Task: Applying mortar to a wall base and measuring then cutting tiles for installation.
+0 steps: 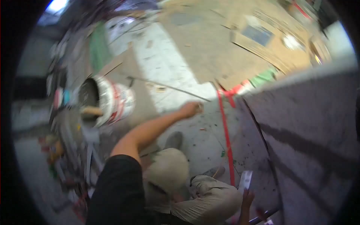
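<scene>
My left hand (190, 109) is stretched out over the floor with its fingers closed. A small pale thing shows at the fingertips, too blurred to name. Low on the right, my right hand (247, 197) is closed around a flat, silvery strip (245, 180), which points upward beside my knee. Part of that hand is smeared by motion. Under my left hand lies a grey floor (195, 138) with small specks and scraps. Beyond it a thin rod (172, 88) lies across the floor.
At left a large white bucket (122, 100) with red markings has a tan handle-like piece (92, 111) at its mouth. Red tape (225, 131) runs along the floor near a stained wall (311, 127). Cardboard (262, 47) lies farther off. Clutter (56, 150) fills the left side.
</scene>
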Demonstrator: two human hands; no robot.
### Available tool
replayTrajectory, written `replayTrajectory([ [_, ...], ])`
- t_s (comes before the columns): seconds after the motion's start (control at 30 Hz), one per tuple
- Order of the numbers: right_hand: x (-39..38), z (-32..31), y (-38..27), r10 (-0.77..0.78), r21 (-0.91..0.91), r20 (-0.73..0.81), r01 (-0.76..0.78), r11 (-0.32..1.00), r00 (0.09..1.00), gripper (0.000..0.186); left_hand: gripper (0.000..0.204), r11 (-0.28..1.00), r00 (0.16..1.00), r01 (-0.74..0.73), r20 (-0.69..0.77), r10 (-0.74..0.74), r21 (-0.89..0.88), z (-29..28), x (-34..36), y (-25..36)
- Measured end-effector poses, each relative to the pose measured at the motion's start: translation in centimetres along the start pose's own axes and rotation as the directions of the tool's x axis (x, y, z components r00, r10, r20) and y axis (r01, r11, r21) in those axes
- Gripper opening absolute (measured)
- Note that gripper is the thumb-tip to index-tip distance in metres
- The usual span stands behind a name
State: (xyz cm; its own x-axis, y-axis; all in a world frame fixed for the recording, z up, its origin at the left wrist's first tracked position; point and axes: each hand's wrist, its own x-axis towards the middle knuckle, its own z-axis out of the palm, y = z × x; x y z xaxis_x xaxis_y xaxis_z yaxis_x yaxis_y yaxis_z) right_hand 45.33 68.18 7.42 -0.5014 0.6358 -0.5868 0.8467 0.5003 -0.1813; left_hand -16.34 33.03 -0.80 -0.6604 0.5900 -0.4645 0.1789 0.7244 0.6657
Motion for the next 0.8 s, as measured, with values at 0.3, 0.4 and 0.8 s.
replayTrajectory([
  [0.3, -22.8, -17.3, -6.1, 0.055, -0.13, 0.597, 0.028, 0.991, 0.801, 0.04, 0.027, 0.517, 0.543, 0.825, 0.068, -0.837, -0.229, -8.4, -66.1, -1.6],
  [0.4, -24.8, -25.9, -11.4, 0.028, -0.104, 0.622, 0.047, 0.993, 0.783, 0.04, 0.019, 0.296, 0.283, 0.95, -0.126, -0.951, -0.103, -14.2, -83.8, 1.9],
  [0.8, -20.4, -38.0, -47.4, -0.691, 0.388, 0.367, 0.573, 0.722, 0.622, 0.037, 0.054, -0.268, 0.596, -0.206, 0.097, -0.797, -0.941, -19.0, -65.5, 28.2],
])
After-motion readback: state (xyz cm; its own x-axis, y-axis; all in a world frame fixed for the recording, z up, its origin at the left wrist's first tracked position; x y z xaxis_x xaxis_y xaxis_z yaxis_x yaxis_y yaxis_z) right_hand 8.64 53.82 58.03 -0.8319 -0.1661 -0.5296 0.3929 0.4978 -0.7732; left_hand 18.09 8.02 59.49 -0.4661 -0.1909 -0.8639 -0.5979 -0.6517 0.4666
